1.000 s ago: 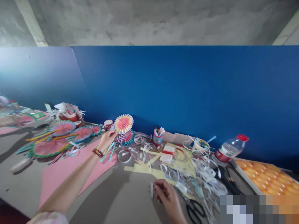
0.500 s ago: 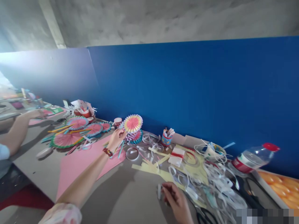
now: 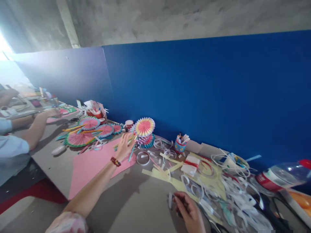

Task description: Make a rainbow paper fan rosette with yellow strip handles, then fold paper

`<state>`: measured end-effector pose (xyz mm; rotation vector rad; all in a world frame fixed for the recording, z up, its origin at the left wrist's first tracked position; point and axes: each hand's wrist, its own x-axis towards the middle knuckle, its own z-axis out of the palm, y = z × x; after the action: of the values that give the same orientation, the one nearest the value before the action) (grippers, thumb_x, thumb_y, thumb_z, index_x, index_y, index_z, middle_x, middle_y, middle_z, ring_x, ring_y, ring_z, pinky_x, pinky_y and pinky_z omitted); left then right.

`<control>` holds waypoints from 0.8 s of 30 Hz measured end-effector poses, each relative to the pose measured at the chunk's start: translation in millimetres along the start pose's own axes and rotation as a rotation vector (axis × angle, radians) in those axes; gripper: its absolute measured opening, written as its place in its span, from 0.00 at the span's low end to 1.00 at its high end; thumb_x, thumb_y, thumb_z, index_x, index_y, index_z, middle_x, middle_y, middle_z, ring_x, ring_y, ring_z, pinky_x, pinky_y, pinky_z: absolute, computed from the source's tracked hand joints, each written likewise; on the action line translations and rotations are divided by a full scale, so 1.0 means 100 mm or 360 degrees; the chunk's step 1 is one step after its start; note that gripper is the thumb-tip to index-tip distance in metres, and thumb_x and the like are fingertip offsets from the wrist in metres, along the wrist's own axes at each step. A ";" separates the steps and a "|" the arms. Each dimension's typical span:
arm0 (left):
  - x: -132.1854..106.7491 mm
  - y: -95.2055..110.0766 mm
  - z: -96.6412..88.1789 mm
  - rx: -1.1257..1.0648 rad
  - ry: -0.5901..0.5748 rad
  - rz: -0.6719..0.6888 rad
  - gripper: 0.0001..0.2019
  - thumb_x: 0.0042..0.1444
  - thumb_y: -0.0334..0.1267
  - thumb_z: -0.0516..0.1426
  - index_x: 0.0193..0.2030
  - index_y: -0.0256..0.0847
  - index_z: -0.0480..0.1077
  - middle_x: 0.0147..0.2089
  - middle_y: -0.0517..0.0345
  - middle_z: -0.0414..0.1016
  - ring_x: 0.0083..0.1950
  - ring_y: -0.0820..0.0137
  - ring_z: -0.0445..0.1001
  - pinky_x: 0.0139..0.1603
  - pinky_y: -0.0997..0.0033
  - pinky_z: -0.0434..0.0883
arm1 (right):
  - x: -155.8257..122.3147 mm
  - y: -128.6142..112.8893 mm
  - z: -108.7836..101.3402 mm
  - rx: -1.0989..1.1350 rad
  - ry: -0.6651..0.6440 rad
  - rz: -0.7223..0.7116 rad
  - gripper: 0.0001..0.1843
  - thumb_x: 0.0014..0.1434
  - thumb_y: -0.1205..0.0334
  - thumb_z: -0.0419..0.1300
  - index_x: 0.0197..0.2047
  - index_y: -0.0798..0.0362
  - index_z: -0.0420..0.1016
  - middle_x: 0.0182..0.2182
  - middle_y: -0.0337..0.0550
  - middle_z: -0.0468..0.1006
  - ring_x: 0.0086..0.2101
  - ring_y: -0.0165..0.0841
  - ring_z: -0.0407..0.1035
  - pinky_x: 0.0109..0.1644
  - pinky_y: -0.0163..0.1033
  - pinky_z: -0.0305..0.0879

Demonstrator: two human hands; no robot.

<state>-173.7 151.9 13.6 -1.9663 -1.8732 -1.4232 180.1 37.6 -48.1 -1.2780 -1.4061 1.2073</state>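
Note:
My left hand [image 3: 125,145] reaches far out over the table, fingers closed round the stick of a round pleated paper fan [image 3: 144,126], pink and yellow, held upright over a small heap of folded fans [image 3: 145,141]. A red bead bracelet [image 3: 115,161] is on that wrist. My right hand [image 3: 189,212] rests near the front of the grey table [image 3: 136,207], fingers curled by a small white paper strip [image 3: 170,200]; I cannot make out whether it grips anything.
Pink paper sheet [image 3: 92,163], finished fans [image 3: 84,134] at left, tape rings and yellow and white scraps [image 3: 206,181], a pen cup [image 3: 180,144], a water bottle [image 3: 279,178]. A blue partition [image 3: 206,90] backs the table. Another person's arm [image 3: 31,129] works at far left.
The view has swung left and tilted, bringing the neighbouring person into sight. My left hand still holds the fan by the heap; my right hand has stayed put.

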 end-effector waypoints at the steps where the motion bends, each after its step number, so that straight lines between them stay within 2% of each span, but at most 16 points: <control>1: -0.03 0.04 -0.05 0.0021 0.0017 0.0028 0.16 0.64 0.42 0.53 0.56 0.42 0.65 0.58 0.45 0.67 0.60 0.56 0.67 0.58 0.52 0.68 | 0.00 0.00 0.00 -0.0004 0.0001 0.0002 0.29 0.50 0.34 0.63 0.37 0.53 0.78 0.26 0.46 0.79 0.23 0.35 0.71 0.28 0.38 0.70; 3: -0.11 0.14 -0.15 0.0061 0.0007 0.0111 0.12 0.63 0.40 0.54 0.52 0.42 0.68 0.61 0.44 0.65 0.64 0.54 0.63 0.62 0.48 0.64 | 0.01 -0.01 0.00 -0.0013 -0.0006 0.0004 0.29 0.49 0.33 0.63 0.37 0.53 0.78 0.26 0.47 0.79 0.23 0.36 0.71 0.28 0.38 0.70; 4: -0.16 0.18 -0.20 0.0074 -0.0034 0.0170 0.08 0.63 0.39 0.54 0.47 0.43 0.71 0.61 0.46 0.67 0.63 0.54 0.64 0.63 0.48 0.63 | 0.01 -0.02 0.00 -0.0013 -0.0008 0.0003 0.29 0.49 0.33 0.63 0.36 0.53 0.78 0.26 0.47 0.79 0.23 0.36 0.71 0.28 0.38 0.70; 5: -0.23 0.24 -0.22 0.0080 -0.0095 0.0235 0.05 0.62 0.39 0.55 0.40 0.44 0.73 0.57 0.49 0.71 0.62 0.55 0.66 0.64 0.48 0.62 | 0.02 -0.02 0.00 -0.0011 -0.0009 0.0002 0.29 0.48 0.33 0.63 0.36 0.53 0.78 0.26 0.47 0.79 0.23 0.36 0.71 0.28 0.38 0.70; 7: -0.38 0.34 -0.23 0.0074 -0.0283 0.0405 0.09 0.60 0.40 0.58 0.29 0.44 0.72 0.46 0.54 0.78 0.56 0.59 0.71 0.64 0.51 0.62 | 0.02 -0.03 0.00 -0.0001 -0.0014 0.0007 0.30 0.47 0.32 0.64 0.35 0.53 0.78 0.26 0.47 0.79 0.23 0.37 0.72 0.29 0.38 0.70; 8: -0.46 0.40 -0.20 0.0062 -0.0397 0.0514 0.12 0.61 0.41 0.58 0.26 0.44 0.71 0.39 0.56 0.79 0.52 0.62 0.73 0.65 0.52 0.61 | 0.02 -0.04 0.00 0.0006 -0.0016 0.0013 0.30 0.47 0.32 0.64 0.35 0.53 0.78 0.26 0.47 0.79 0.24 0.37 0.72 0.29 0.38 0.70; 10: -0.63 0.52 -0.11 0.0030 -0.0679 0.0836 0.15 0.65 0.40 0.53 0.27 0.42 0.71 0.30 0.58 0.76 0.39 0.67 0.75 0.64 0.52 0.61 | 0.01 -0.04 0.00 0.0013 -0.0014 0.0024 0.30 0.47 0.32 0.64 0.35 0.53 0.78 0.26 0.47 0.79 0.24 0.37 0.72 0.28 0.38 0.70; 12: -0.76 0.65 0.01 0.0018 -0.0836 0.1037 0.14 0.67 0.39 0.51 0.32 0.41 0.72 0.28 0.58 0.75 0.35 0.69 0.73 0.61 0.57 0.64 | 0.00 -0.04 0.00 0.0003 -0.0012 0.0018 0.29 0.48 0.33 0.64 0.36 0.53 0.78 0.26 0.47 0.80 0.24 0.37 0.72 0.29 0.37 0.70; 16: -0.92 0.94 0.26 -0.0031 -0.0984 0.1220 0.09 0.65 0.35 0.51 0.47 0.40 0.71 0.39 0.53 0.78 0.43 0.66 0.74 0.50 0.65 0.69 | 0.00 -0.03 -0.01 -0.0040 -0.0016 -0.0049 0.28 0.50 0.35 0.63 0.36 0.53 0.79 0.27 0.46 0.79 0.24 0.36 0.72 0.29 0.37 0.71; 20: -1.02 1.19 0.47 -0.0088 -0.1118 0.1424 0.07 0.65 0.38 0.52 0.40 0.40 0.69 0.36 0.53 0.76 0.44 0.65 0.73 0.49 0.65 0.68 | 0.02 0.01 -0.03 -0.0141 0.0000 -0.0100 0.27 0.51 0.36 0.63 0.36 0.53 0.79 0.29 0.48 0.80 0.28 0.39 0.74 0.32 0.38 0.72; 24: -1.16 1.30 0.57 -0.0159 -0.1096 0.1404 0.09 0.66 0.40 0.51 0.39 0.39 0.68 0.39 0.51 0.75 0.46 0.65 0.72 0.51 0.66 0.68 | 0.03 0.02 -0.05 -0.0186 -0.0019 -0.0157 0.27 0.52 0.36 0.61 0.37 0.53 0.80 0.31 0.48 0.81 0.32 0.41 0.75 0.36 0.39 0.73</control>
<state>-15.3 67.5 -25.5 -2.9946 -0.7523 -0.6189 184.8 41.4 -49.2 -1.2668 -1.5492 1.0818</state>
